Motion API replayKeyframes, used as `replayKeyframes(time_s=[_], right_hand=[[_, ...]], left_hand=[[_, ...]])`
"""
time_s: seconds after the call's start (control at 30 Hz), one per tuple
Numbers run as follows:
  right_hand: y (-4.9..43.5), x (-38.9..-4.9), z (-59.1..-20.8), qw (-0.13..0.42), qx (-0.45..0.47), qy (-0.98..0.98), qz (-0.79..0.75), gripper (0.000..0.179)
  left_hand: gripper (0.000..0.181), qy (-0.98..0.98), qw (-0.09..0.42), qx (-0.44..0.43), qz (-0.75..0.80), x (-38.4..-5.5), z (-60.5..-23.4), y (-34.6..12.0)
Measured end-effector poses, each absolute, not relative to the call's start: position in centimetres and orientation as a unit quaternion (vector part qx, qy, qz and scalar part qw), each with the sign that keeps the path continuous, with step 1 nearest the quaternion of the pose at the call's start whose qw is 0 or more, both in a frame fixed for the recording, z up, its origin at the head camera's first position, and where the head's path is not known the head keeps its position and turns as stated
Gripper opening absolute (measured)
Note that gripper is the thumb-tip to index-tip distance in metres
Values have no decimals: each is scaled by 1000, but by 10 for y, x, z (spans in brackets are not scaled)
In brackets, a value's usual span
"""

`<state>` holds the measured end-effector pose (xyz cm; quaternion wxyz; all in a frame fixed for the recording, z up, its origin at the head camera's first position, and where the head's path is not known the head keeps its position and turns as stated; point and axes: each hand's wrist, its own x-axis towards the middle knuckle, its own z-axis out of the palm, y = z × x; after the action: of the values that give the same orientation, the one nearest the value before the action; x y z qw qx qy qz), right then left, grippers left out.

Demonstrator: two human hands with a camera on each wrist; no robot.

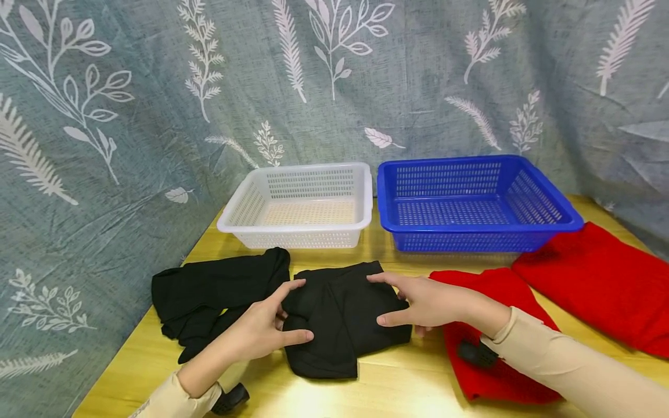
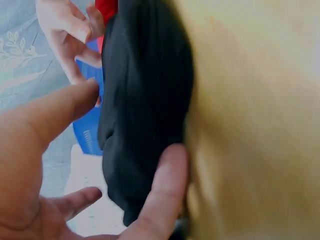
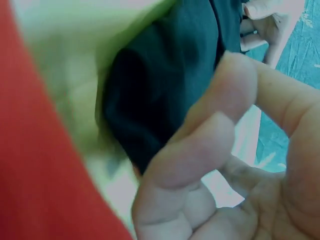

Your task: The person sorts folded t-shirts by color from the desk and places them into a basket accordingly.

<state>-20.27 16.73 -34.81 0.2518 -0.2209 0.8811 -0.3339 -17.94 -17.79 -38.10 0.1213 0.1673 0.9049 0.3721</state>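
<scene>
Black cloth lies loosely folded on the table, nearer me than the white basket and the blue basket. My left hand is at its left edge, thumb well apart from index finger; my right hand is over its right side, likewise spread. Neither grips it — fingertip contact on the right I cannot tell.

Technique, my judgement: work both sides together, fingers under the bottom layer, thumbs on top, so that all layers are caught and the fold does not slip. Fabric looks limp and would probably sag mid-span; keep hands level, no hard pull. Risks: scooping up the second black cloth beside my left hand, or dragging the red cloth beneath my right forearm.
</scene>
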Motion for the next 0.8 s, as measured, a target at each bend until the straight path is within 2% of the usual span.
replayKeyframes(time_s=[0.3, 0.6, 0.8], right_hand=[[161, -210, -358, 277, -200, 854, -391, 76], [161, -217, -367, 295, -176, 822, -455, 72], [161, -219, -370, 307, -162, 808, -476, 69]], left_hand=[[91, 876, 125, 141, 444, -182, -392, -171], [88, 810, 169, 109, 550, -184, -397, -168], [86, 743, 205, 146, 620, -186, -405, -167]])
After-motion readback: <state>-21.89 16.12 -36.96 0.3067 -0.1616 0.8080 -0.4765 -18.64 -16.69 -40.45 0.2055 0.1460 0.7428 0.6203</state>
